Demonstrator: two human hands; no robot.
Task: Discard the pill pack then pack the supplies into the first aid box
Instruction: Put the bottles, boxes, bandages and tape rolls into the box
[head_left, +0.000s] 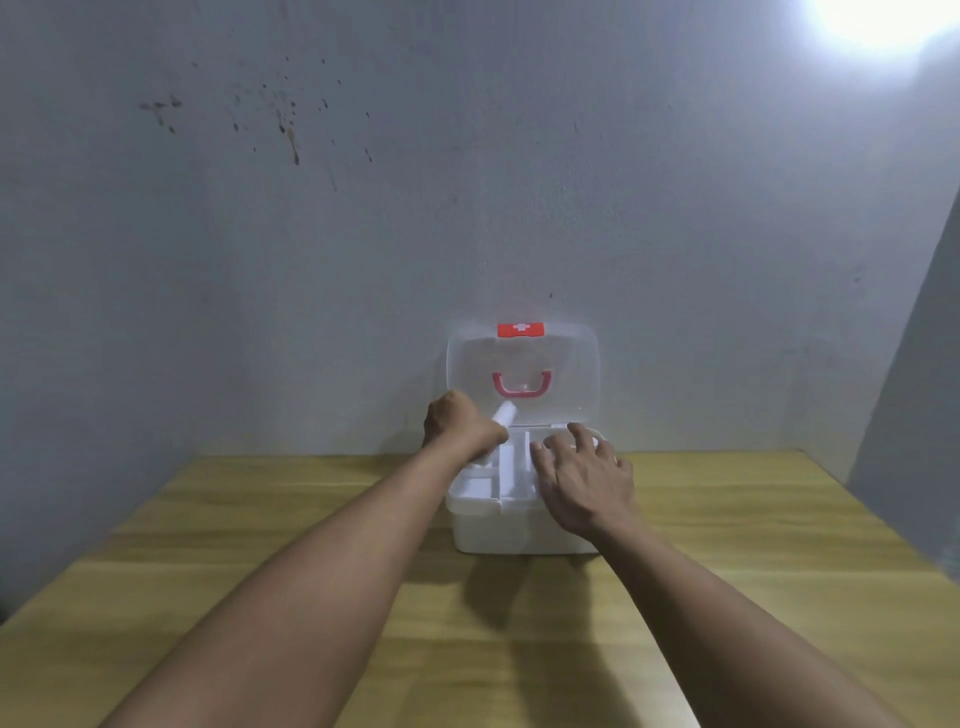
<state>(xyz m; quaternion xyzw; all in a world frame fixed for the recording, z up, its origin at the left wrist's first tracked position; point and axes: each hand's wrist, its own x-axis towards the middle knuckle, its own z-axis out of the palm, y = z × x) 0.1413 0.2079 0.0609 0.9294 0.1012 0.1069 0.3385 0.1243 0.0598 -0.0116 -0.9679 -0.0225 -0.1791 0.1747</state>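
Two hands at the open first aid box: left hand grips a white roll, right hand spread; table otherwise bare, so packing looks nearly finished.

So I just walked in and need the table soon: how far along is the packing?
Nearly done, it seems. No pill pack or loose supplies lie on the table. The left hand holds a white roll over the open box; the right hand rests in it. Left: drop it in, shut the lid.
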